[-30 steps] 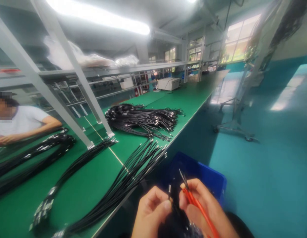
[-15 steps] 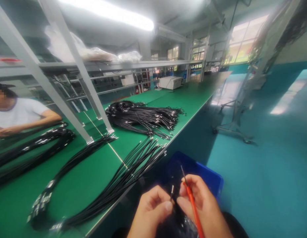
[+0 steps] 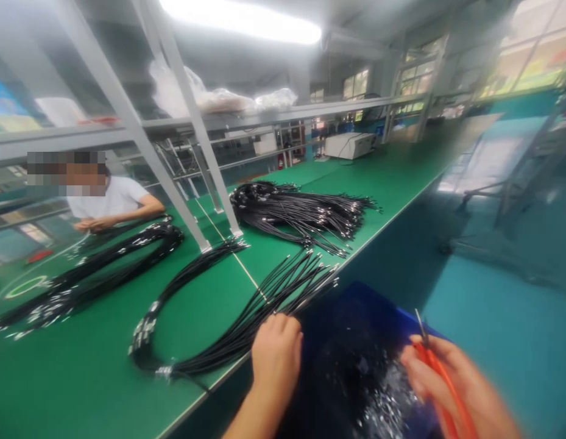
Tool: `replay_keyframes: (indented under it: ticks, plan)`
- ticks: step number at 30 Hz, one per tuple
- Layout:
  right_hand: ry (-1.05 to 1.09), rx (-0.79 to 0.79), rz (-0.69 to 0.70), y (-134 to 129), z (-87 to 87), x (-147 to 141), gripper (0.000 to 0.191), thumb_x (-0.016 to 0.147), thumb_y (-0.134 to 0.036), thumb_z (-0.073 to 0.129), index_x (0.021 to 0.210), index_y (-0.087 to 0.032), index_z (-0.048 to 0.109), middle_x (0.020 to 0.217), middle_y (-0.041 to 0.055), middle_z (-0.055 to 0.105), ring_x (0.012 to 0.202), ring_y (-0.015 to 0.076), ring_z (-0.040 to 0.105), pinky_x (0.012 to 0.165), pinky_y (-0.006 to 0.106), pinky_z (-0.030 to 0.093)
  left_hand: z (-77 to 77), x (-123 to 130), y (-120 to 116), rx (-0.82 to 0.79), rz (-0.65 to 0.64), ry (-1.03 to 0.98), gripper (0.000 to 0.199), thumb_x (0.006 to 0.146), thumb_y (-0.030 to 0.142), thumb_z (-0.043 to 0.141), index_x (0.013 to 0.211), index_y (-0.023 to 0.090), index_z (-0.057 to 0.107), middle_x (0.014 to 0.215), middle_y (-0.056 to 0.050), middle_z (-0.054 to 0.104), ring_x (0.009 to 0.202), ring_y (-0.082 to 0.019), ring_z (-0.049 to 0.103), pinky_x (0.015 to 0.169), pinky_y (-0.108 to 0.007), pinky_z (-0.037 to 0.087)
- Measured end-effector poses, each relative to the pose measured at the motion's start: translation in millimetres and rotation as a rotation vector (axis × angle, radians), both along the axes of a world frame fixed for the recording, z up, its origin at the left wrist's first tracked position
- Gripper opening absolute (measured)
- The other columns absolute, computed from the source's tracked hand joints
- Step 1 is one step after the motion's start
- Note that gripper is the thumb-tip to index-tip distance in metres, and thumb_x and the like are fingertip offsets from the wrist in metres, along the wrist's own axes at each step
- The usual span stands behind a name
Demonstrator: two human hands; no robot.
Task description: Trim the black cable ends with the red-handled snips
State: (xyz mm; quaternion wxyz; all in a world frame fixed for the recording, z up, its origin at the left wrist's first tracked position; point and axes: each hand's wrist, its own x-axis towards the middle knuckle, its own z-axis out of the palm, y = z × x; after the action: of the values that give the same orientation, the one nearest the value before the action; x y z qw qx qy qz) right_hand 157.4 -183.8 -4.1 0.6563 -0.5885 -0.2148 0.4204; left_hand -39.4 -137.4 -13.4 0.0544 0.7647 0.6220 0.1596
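My left hand (image 3: 278,344) is closed at the table's front edge, over a looped bundle of thin black cables (image 3: 228,341). A small bright tip shows at its fingers, seemingly a cable end; the rest of the grip is hidden behind the knuckles. Farther right, my right hand (image 3: 456,378) grips orange-handled scissors (image 3: 440,378), their slim metal blades pointing up, slightly parted. Below, between the hands, a dark blue bin (image 3: 342,305) holds a heap of shiny clear and dark scraps (image 3: 387,396).
A larger pile of black cables (image 3: 305,213) lies farther along the green table (image 3: 209,317). White shelf posts (image 3: 205,140) rise from it. At the left, a co-worker (image 3: 113,198) sits behind more cable loops (image 3: 109,262). A white box (image 3: 350,146) stands farther back.
My left hand has moved left and up to the cable bundle. My right hand has moved right with the scissors, away from the left. The view has turned left.
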Motion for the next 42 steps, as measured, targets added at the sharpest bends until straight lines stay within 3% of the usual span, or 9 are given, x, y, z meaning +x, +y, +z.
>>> replay_keyframes:
  ticks: [7, 11, 15, 21, 25, 30, 33, 36, 42]
  plan:
    - [0.037, -0.004, 0.081, 2.8, 6.3, -5.8, 0.039, 0.052, -0.037, 0.084, 0.081, -0.022, 0.062, 0.06, -0.0024, 0.065, 0.046, 0.0123, 0.046, 0.043, 0.024, 0.036, 8.0, -41.7, 16.9, 0.009, 0.085, 0.22, 0.02, 0.087, 0.01, 0.048, 0.079, 0.018, 0.064, 0.083, -0.009, 0.066, 0.083, -0.028, 0.059, 0.071, -0.035, 0.04]
    - [0.017, -0.023, 0.106, 2.8, 6.8, -6.5, 0.04, 0.053, -0.04, 0.083, 0.081, -0.022, 0.062, 0.06, -0.0023, 0.065, 0.048, 0.0136, 0.047, 0.044, 0.025, 0.036, 12.7, -48.7, 17.3, -0.035, 0.081, 0.208, 0.024, 0.091, 0.014, 0.043, 0.078, 0.02, 0.062, 0.082, -0.007, 0.068, 0.082, -0.024, 0.062, 0.068, -0.031, 0.04]
    - [0.023, -0.001, 0.072, 2.5, 4.6, -9.5, 0.04, 0.052, -0.04, 0.083, 0.081, -0.023, 0.062, 0.063, -0.0019, 0.066, 0.05, 0.0141, 0.05, 0.045, 0.025, 0.037, 32.7, -49.0, 22.3, -0.075, 0.129, 0.115, 0.015, 0.088, 0.014, 0.043, 0.089, 0.02, 0.056, 0.081, -0.005, 0.069, 0.077, -0.023, 0.064, 0.065, -0.029, 0.038]
    - [0.153, 0.072, 0.002, 3.5, -2.7, -18.8, 0.04, 0.053, -0.033, 0.085, 0.083, -0.024, 0.06, 0.063, -0.0043, 0.062, 0.053, 0.014, 0.053, 0.046, 0.022, 0.041, 67.5, 7.9, 30.0, -0.178, -0.059, -0.06, 0.023, 0.075, 0.012, 0.051, 0.094, 0.024, 0.056, 0.067, 0.002, 0.066, 0.065, -0.021, 0.063, 0.055, -0.026, 0.03]
    - [0.174, 0.121, 0.039, 2.0, -7.8, -17.2, 0.04, 0.059, -0.033, 0.083, 0.088, -0.022, 0.059, 0.061, -0.0047, 0.062, 0.047, 0.011, 0.049, 0.046, 0.022, 0.04, 78.0, 56.7, 21.6, -0.182, -0.25, -0.19, 0.017, 0.078, 0.02, 0.056, 0.093, 0.026, 0.06, 0.07, 0.001, 0.067, 0.068, -0.021, 0.062, 0.058, -0.027, 0.033]
    - [0.207, 0.166, 0.024, -3.2, -2.8, -14.4, 0.042, 0.058, -0.037, 0.084, 0.088, -0.022, 0.058, 0.059, -0.0042, 0.062, 0.045, 0.0121, 0.051, 0.043, 0.023, 0.04, 63.1, 71.9, 1.5, -0.168, -0.358, -0.641, 0.015, 0.079, 0.014, 0.054, 0.076, 0.023, 0.065, 0.076, 0.0, 0.061, 0.065, -0.016, 0.057, 0.058, -0.024, 0.038]
    - [0.208, 0.189, -0.007, -7.1, 7.7, -17.3, 0.043, 0.058, -0.038, 0.084, 0.09, -0.024, 0.058, 0.063, -0.0041, 0.065, 0.048, 0.0127, 0.054, 0.048, 0.024, 0.045, 43.2, 65.1, -8.1, -0.4, -0.314, -0.973, 0.007, 0.076, 0.022, 0.061, 0.07, 0.019, 0.064, 0.066, 0.001, 0.056, 0.055, -0.013, 0.052, 0.051, -0.022, 0.038]
    - [0.255, 0.179, -0.006, -10.3, 18.2, -21.4, 0.047, 0.055, -0.038, 0.085, 0.091, -0.026, 0.058, 0.069, -0.0044, 0.066, 0.053, 0.0138, 0.058, 0.054, 0.026, 0.048, 28.5, 59.0, -15.3, -0.647, -0.258, -1.235, 0.02, 0.069, 0.033, 0.071, 0.067, 0.016, 0.062, 0.055, 0.003, 0.055, 0.046, -0.009, 0.047, 0.046, -0.02, 0.037]
    - [0.213, 0.178, 0.013, -10.8, 23.6, -24.8, 0.039, 0.058, -0.033, 0.083, 0.088, -0.024, 0.06, 0.065, -0.0025, 0.065, 0.049, 0.0154, 0.059, 0.048, 0.027, 0.049, 26.3, 58.8, -24.5, -0.619, -0.189, -1.331, 0.029, 0.063, 0.036, 0.077, 0.061, 0.014, 0.059, 0.049, 0.003, 0.055, 0.044, -0.008, 0.046, 0.045, -0.018, 0.036]
